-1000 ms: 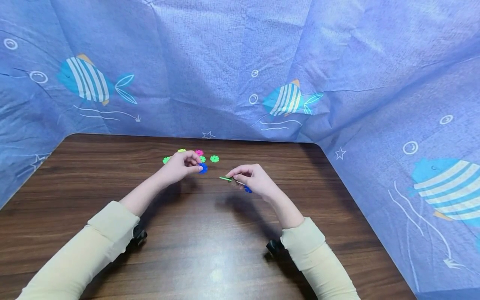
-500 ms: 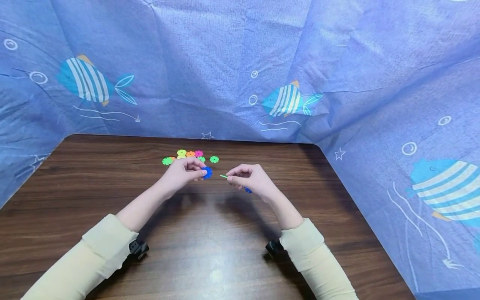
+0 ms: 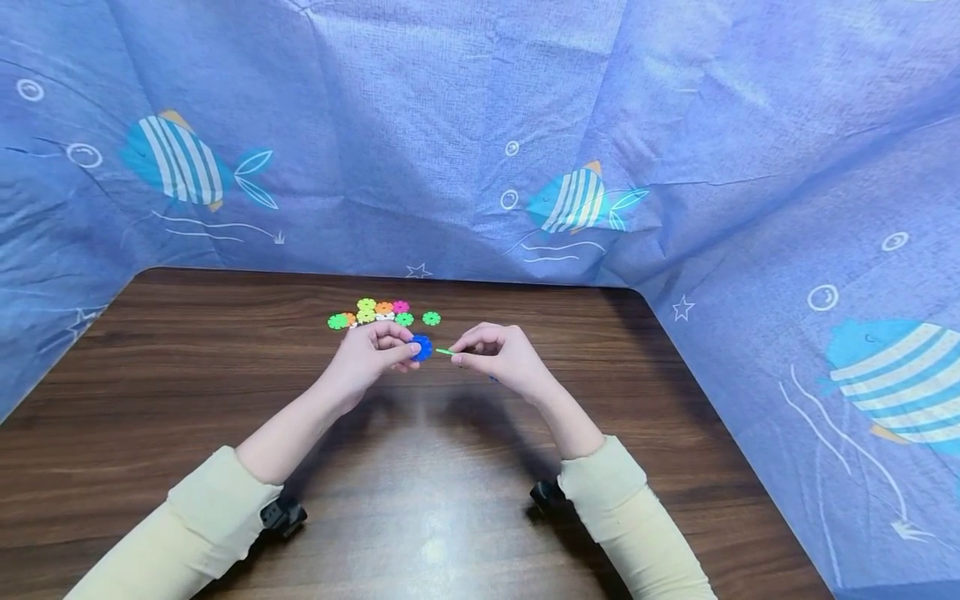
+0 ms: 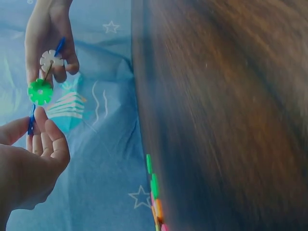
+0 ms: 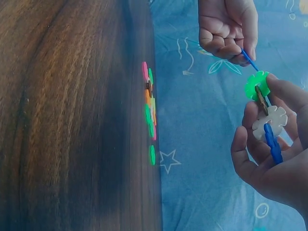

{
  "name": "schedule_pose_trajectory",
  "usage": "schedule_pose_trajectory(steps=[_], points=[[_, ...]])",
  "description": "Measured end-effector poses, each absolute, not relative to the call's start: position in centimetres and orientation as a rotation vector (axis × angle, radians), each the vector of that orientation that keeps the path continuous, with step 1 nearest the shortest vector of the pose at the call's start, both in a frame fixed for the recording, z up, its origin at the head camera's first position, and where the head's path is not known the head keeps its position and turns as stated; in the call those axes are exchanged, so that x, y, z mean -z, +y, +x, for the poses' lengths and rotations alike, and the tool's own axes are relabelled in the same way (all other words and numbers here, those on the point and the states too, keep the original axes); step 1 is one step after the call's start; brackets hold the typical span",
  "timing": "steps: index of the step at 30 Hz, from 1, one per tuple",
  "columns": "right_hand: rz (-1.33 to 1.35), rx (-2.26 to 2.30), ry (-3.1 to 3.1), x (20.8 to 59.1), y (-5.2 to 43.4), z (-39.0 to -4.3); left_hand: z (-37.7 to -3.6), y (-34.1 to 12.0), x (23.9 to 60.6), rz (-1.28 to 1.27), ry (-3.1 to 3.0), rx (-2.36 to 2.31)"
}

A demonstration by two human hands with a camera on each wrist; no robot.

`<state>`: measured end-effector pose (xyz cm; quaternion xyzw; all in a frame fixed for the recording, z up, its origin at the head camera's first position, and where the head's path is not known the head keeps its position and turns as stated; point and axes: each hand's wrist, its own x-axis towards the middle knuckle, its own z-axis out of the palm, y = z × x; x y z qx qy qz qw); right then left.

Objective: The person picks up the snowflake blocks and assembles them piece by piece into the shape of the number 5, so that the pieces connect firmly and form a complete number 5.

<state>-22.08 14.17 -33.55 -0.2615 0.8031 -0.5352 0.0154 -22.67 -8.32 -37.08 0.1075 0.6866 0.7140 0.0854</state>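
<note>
Left hand [image 3: 372,354] pinching blue disc [image 3: 422,347]

Blue disc [image 3: 422,347], green disc [image 5: 256,85], white disc [image 5: 270,121] (fish-patterned blue cloth [image 3: 450,125] behind).

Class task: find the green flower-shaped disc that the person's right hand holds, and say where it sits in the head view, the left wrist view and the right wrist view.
Head view: green disc shows edge-on as a thin sliver, centre, between the left hand and right hand.
Left wrist view: upper left, face-on.
Right wrist view: upper right, above the white disc.
Shared landmark: the blue disc that the left hand pinches, just beside it.
</note>
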Motion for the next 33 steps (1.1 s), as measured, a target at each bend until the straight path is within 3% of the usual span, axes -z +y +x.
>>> schedule_pose_trajectory(steps=[33], points=[[-0.988,1.641,2.604,33.21,14.09,-21.50,-21.70,-7.68,37.03,0.216,1.955,-2.190]])
